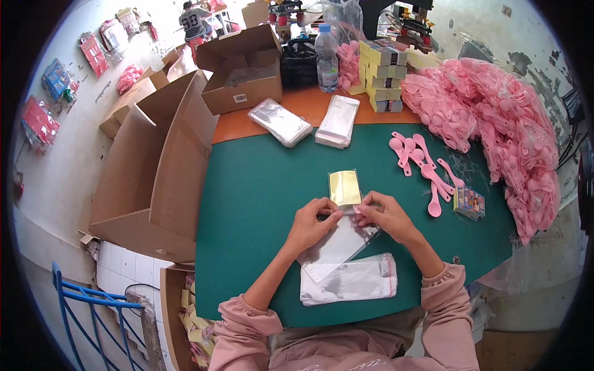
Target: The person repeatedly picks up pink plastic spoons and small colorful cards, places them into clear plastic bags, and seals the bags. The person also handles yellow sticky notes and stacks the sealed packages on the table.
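Note:
My left hand (312, 221) and my right hand (385, 216) both pinch the mouth of a clear plastic sleeve (339, 246) lying on the green table mat (260, 204). A small gold packet (344, 187) sticks out of the sleeve's far end, between my fingertips. Just in front of me lies a stack of empty clear sleeves with a red edge strip (349, 281). To the right of my right hand lie several loose pink plastic spoons (424, 167) and a small printed box (469, 203).
A big heap of pink spoons in clear bags (495, 117) fills the right side. At the back stand two sleeve stacks (337, 120), stacked yellow boxes (383, 74), a water bottle (327, 59) and an open carton (241, 68). Large cartons (154, 161) stand at left.

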The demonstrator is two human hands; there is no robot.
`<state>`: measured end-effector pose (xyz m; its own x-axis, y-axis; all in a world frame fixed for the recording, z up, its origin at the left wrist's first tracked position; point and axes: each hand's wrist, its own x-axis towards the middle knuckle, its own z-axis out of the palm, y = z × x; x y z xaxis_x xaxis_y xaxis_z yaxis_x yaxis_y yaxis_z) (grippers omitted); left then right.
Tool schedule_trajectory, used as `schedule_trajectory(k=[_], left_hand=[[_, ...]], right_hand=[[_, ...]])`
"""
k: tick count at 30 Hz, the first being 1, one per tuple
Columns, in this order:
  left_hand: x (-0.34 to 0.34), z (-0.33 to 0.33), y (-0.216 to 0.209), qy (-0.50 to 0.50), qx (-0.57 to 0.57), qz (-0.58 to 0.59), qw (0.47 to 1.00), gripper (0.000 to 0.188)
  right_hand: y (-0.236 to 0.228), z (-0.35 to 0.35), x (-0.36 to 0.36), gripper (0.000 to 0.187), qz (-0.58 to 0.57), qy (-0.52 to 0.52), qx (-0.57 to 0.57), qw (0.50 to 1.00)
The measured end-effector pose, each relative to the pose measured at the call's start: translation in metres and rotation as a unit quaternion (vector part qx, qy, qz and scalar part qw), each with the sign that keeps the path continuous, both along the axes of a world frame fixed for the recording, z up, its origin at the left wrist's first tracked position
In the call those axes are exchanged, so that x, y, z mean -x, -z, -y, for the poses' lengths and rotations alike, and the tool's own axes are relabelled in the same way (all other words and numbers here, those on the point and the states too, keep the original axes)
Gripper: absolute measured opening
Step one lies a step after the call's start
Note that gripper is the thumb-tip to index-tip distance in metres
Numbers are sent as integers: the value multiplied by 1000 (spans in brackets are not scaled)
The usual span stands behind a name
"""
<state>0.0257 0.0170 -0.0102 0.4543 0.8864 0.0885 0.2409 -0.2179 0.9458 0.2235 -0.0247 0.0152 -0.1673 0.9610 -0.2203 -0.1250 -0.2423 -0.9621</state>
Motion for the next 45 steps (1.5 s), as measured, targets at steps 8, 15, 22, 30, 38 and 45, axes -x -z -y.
schedule_trajectory(k=[8, 15, 22, 30, 38, 45], left_hand=[[-7, 5, -2, -73, 107, 70, 989, 18], [-8, 5, 6, -93, 140, 116, 979, 9], [-11, 10, -2, -86, 106, 53, 989, 31], [35, -21, -2, -88, -53, -66, 993, 38], [-15, 8, -4, -94, -218, -221, 946, 32], [-10, -7, -8, -5, -96, -115, 989, 27]], right_hand=[[14, 0, 11, 11, 70, 111, -69, 989], [13, -1, 15, 9, 72, 117, -80, 987], [14, -1, 11, 32, 67, 102, -62, 991], [5, -21, -91, 17, 629, 229, -299, 680], [0, 4, -138, 13, 764, 232, -30, 601], [-16, 13, -132, 8, 634, 361, -170, 662]])
